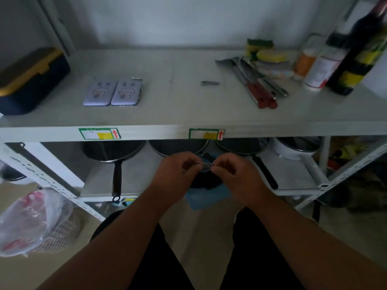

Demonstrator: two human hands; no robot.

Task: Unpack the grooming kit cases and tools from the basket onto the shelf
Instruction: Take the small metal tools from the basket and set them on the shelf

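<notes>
Head view: you look down at your two hands, held together below the front edge of the shelf (188, 114).
Tool in hand: a thin metal tool (206, 163), slender as tweezers or a small file; too small and dim to name for certain.
Long axis: it lies nearly level, running left to right across your body, parallel to the shelf's front edge.
Left hand (178, 174): your fingers are curled, and thumb and fingertip pinch the tool's left end.
Right hand (236, 174): your fingers are likewise curled, pinching the right end; each hand has one tip, so neither is the nearer.
Direction to goal: the shelf top lies above and beyond your hands; the move ahead is judged to be a lift up and forward, with the tool kept level.
Already placed: two pale kit cases (113, 93) lie flat and touching, left of centre; a small metal clipper-like piece (210, 83) lies alone, right of centre.
Open landing space: bare shelf shows between the cases and that small piece, straight ahead of your hands.
Neighbours to avoid: knives (257, 86), sponges (263, 51) and bottles (335, 59) at the far right; a dark box (31, 80) at the far left.
Below your hands: a dark pouch on blue cloth (206, 197); whether this is the basket cannot be told.
</notes>
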